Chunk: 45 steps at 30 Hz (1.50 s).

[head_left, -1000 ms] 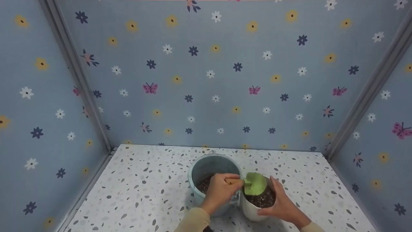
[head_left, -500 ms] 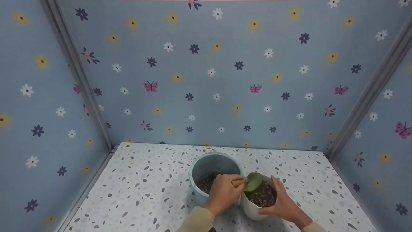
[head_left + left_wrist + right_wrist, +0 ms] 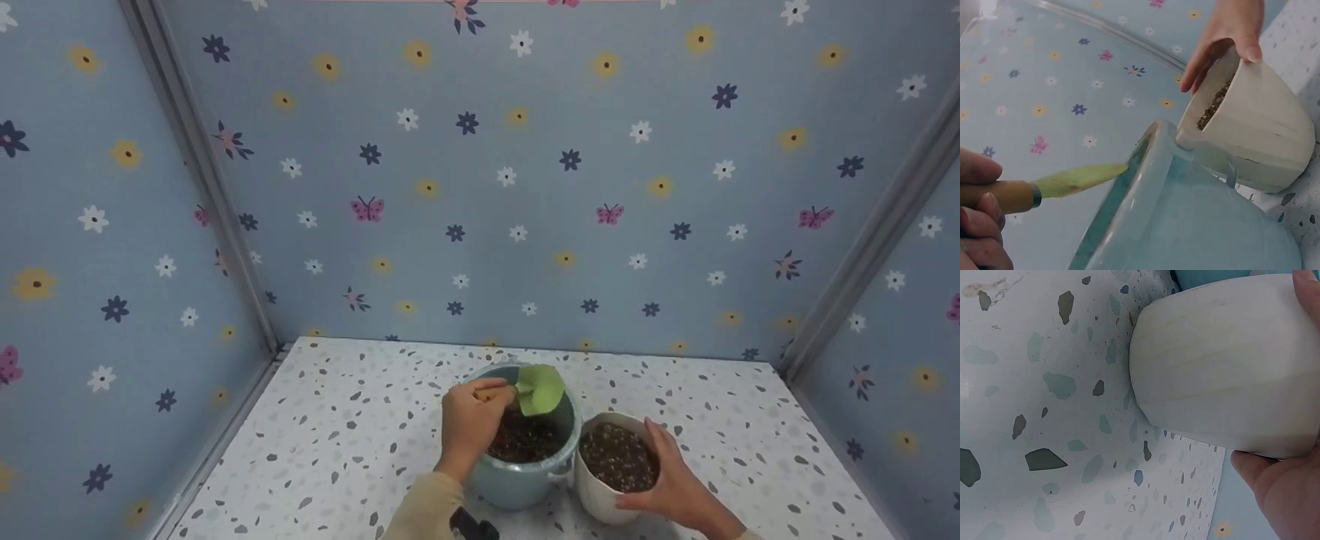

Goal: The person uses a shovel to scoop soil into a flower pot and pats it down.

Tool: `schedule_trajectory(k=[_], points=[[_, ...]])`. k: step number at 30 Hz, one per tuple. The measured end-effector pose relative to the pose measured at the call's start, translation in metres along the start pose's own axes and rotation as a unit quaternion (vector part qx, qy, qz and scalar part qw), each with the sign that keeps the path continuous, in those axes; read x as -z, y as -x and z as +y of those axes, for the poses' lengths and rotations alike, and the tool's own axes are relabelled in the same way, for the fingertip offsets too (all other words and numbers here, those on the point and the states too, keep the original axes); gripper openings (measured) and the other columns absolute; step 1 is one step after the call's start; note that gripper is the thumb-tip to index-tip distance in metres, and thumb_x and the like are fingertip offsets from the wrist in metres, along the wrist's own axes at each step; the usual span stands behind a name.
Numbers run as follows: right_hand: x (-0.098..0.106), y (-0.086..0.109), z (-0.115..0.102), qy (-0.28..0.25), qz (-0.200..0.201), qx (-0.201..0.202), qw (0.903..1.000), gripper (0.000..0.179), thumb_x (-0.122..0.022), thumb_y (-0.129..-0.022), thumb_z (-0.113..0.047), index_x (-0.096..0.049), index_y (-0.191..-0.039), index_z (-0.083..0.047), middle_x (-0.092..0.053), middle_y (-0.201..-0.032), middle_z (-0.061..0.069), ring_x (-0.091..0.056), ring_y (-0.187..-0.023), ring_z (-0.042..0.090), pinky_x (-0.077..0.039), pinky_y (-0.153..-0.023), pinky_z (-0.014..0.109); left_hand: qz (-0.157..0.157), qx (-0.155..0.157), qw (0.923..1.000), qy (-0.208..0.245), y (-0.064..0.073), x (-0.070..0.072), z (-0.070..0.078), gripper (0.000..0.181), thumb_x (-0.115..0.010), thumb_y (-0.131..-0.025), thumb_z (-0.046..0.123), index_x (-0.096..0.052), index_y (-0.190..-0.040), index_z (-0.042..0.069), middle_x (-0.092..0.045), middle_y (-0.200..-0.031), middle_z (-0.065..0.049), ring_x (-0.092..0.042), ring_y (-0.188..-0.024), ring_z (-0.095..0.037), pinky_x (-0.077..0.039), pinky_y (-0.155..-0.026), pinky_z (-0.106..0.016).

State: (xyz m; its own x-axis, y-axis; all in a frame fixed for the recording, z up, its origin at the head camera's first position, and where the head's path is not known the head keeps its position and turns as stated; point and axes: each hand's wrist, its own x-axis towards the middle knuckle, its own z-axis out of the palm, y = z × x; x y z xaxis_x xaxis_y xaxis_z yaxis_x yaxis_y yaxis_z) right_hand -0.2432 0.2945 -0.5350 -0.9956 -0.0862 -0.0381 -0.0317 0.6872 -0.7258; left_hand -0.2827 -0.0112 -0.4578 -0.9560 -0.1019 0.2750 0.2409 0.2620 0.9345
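Note:
My left hand (image 3: 469, 420) grips the wooden handle of a small green garden trowel (image 3: 541, 390). The blade is over the light-blue bucket (image 3: 517, 484), which has dark soil (image 3: 525, 439) inside. Seen from the left wrist, the trowel blade (image 3: 1081, 179) points at the bucket's rim (image 3: 1134, 208), with no soil heap showing on it. My right hand (image 3: 675, 480) holds the white pot (image 3: 600, 499) by its right side, thumb in front and fingers behind. Speckled dark soil (image 3: 621, 457) fills much of that pot. In the right wrist view the pot's base stands at the tabletop.
Bucket and pot stand side by side on a white speckled tabletop (image 3: 337, 435), the bucket's small side handle (image 3: 561, 475) between them. Blue flower-patterned panels (image 3: 517, 187) rise at the back and both sides, with grey metal posts (image 3: 202, 172) at the corners.
My left hand has carried the trowel from over the white pot leftward to over the bucket. The blade has turned on the way. The right hand keeps its hold on the pot.

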Motion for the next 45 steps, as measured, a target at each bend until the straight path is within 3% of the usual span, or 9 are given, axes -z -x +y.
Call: schedule_trajectory(k=[4,12,20,26,29,34,37,41,45], points=[[0.001,0.000,0.000,0.004,-0.009,-0.005,0.9999,0.128,-0.082,-0.050,-0.050,-0.005,-0.144,-0.009,-0.013,-0.143,0.017,-0.024,-0.128,0.035,-0.023,-0.098,0.056,0.009,0.011,0.9990,-0.043,0.000,-0.001,-0.002,0.015,-0.066,-0.075,0.021,-0.072,-0.086,0.012,-0.053,-0.048,0.006,-0.039,-0.040,-0.009,-0.032,-0.039,-0.026],[0.003,0.001,0.001,-0.003,-0.004,0.008,1.0000,0.127,-0.083,-0.051,-0.048,-0.005,-0.144,-0.009,-0.012,-0.143,0.018,-0.023,-0.128,0.038,-0.022,-0.098,0.057,-0.049,-0.014,0.9862,-0.158,-0.001,-0.022,-0.011,0.014,-0.058,-0.073,0.015,-0.071,-0.077,0.014,-0.054,-0.050,0.011,-0.043,-0.041,-0.006,-0.040,-0.043,-0.025],[0.002,0.002,0.001,-0.003,-0.002,0.021,0.9998,0.126,-0.083,-0.052,-0.047,-0.007,-0.144,-0.009,-0.014,-0.142,0.020,-0.024,-0.128,0.039,-0.023,-0.097,0.057,-0.013,-0.131,0.9323,-0.337,0.003,-0.027,-0.033,0.032,-0.056,-0.075,0.012,-0.033,-0.053,0.018,-0.023,-0.047,0.008,-0.020,-0.041,-0.009,-0.021,-0.035,-0.028],[0.001,0.002,0.001,-0.005,0.001,0.017,0.9998,0.125,-0.084,-0.051,-0.047,-0.008,-0.144,-0.011,-0.015,-0.142,0.019,-0.024,-0.127,0.039,-0.023,-0.097,0.057,0.007,-0.159,0.9064,-0.391,0.004,-0.027,-0.033,0.026,-0.058,-0.074,0.014,-0.043,-0.053,0.016,-0.035,-0.046,0.006,-0.030,-0.041,-0.009,-0.031,-0.035,-0.031],[0.001,0.002,0.003,-0.005,0.000,0.017,0.9998,0.125,-0.084,-0.051,-0.047,-0.009,-0.144,-0.011,-0.014,-0.143,0.019,-0.024,-0.128,0.038,-0.022,-0.097,0.057,0.001,-0.149,0.9129,-0.380,0.003,-0.028,-0.033,0.029,-0.057,-0.073,0.013,-0.038,-0.051,0.017,-0.030,-0.044,0.007,-0.027,-0.040,-0.009,-0.028,-0.033,-0.029],[0.003,0.001,0.003,-0.005,0.001,0.007,1.0000,0.126,-0.084,-0.050,-0.048,-0.008,-0.144,-0.012,-0.013,-0.143,0.018,-0.024,-0.128,0.037,-0.022,-0.097,0.057,-0.010,-0.113,0.9425,-0.315,-0.001,-0.026,-0.031,0.035,-0.054,-0.072,0.013,-0.029,-0.049,0.020,-0.018,-0.044,0.009,-0.015,-0.039,-0.007,-0.016,-0.033,-0.025],[0.003,-0.001,0.002,-0.008,0.002,0.009,0.9999,0.126,-0.084,-0.050,-0.048,-0.007,-0.144,-0.012,-0.013,-0.143,0.017,-0.023,-0.128,0.036,-0.022,-0.098,0.057,-0.001,-0.121,0.9423,-0.312,-0.003,-0.025,-0.030,0.035,-0.053,-0.072,0.013,-0.027,-0.050,0.020,-0.016,-0.045,0.009,-0.012,-0.041,-0.007,-0.014,-0.034,-0.026],[0.003,-0.001,0.002,-0.008,-0.003,0.014,0.9999,0.125,-0.083,-0.052,-0.047,-0.007,-0.144,-0.011,-0.012,-0.143,0.017,-0.023,-0.128,0.036,-0.023,-0.098,0.056,0.013,-0.146,0.9280,-0.342,-0.001,-0.026,-0.032,0.035,-0.053,-0.071,0.012,-0.024,-0.053,0.021,-0.014,-0.049,0.009,-0.011,-0.043,-0.008,-0.013,-0.033,-0.025],[0.002,0.000,0.001,-0.003,-0.007,0.007,0.9999,0.125,-0.083,-0.052,-0.048,-0.007,-0.144,-0.012,-0.012,-0.143,0.017,-0.023,-0.128,0.036,-0.023,-0.098,0.056,-0.005,-0.111,0.9422,-0.316,-0.001,-0.025,-0.030,0.034,-0.051,-0.069,0.009,-0.024,-0.052,0.020,-0.013,-0.048,0.008,-0.009,-0.044,-0.008,-0.012,-0.034,-0.025]])
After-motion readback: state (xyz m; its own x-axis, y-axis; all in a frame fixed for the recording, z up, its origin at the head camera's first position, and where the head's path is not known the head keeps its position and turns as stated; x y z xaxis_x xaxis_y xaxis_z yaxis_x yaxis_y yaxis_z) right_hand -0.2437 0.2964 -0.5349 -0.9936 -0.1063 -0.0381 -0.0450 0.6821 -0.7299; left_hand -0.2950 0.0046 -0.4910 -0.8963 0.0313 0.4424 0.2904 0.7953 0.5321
